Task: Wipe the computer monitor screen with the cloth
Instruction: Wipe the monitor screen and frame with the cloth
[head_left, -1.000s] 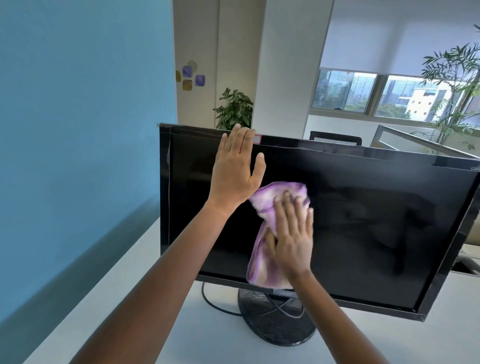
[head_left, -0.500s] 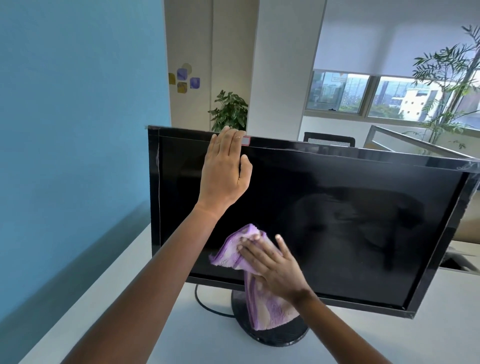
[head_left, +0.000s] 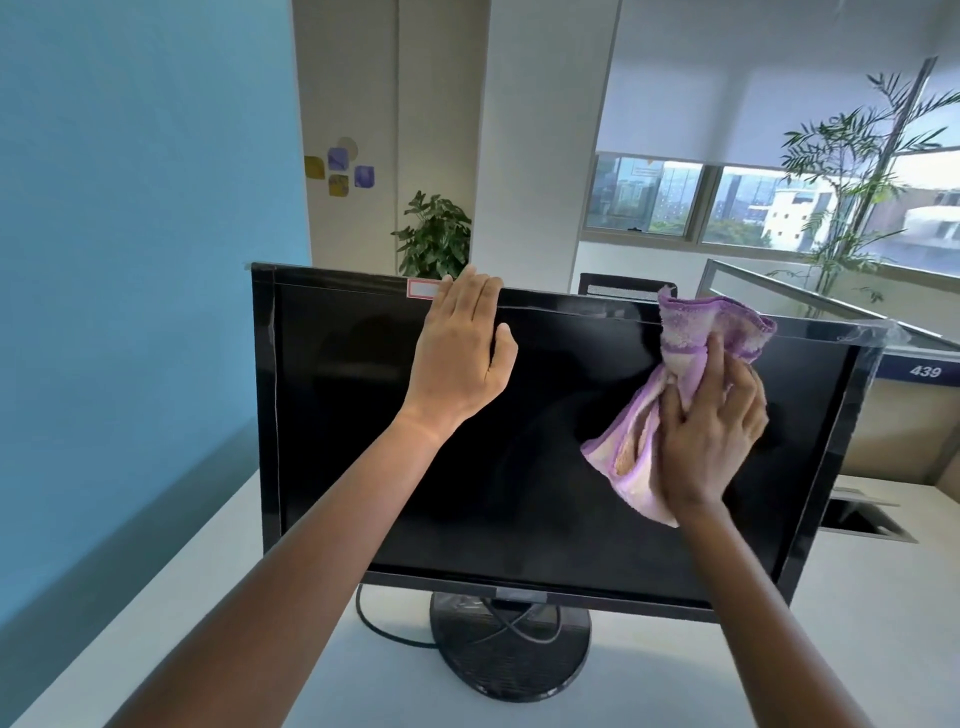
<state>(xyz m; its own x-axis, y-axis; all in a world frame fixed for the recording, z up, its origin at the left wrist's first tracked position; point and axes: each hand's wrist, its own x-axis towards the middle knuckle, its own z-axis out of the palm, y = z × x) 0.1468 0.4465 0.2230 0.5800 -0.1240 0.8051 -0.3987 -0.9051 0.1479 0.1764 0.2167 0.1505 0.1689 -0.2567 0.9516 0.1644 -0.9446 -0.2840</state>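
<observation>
A black computer monitor (head_left: 363, 426) with a dark, switched-off screen stands on a round base (head_left: 511, 649) on a white desk. My left hand (head_left: 462, 353) lies flat over the monitor's top edge, fingers hooked over the bezel beside a small white sticker (head_left: 421, 289). My right hand (head_left: 711, 421) presses a crumpled purple and white cloth (head_left: 691, 332) against the upper right part of the screen. The cloth's top reaches above the bezel and its lower end hangs below my palm.
The white desk (head_left: 218, 566) runs along a blue wall (head_left: 130, 260) on the left. A black cable (head_left: 384, 629) loops from the base. A desk cutout (head_left: 862, 519) lies at the right. Partitions, potted plants (head_left: 436, 239) and windows are behind.
My right hand has swept the cloth from the screen's lower middle up to its upper right. My left hand has shifted right along the top edge.
</observation>
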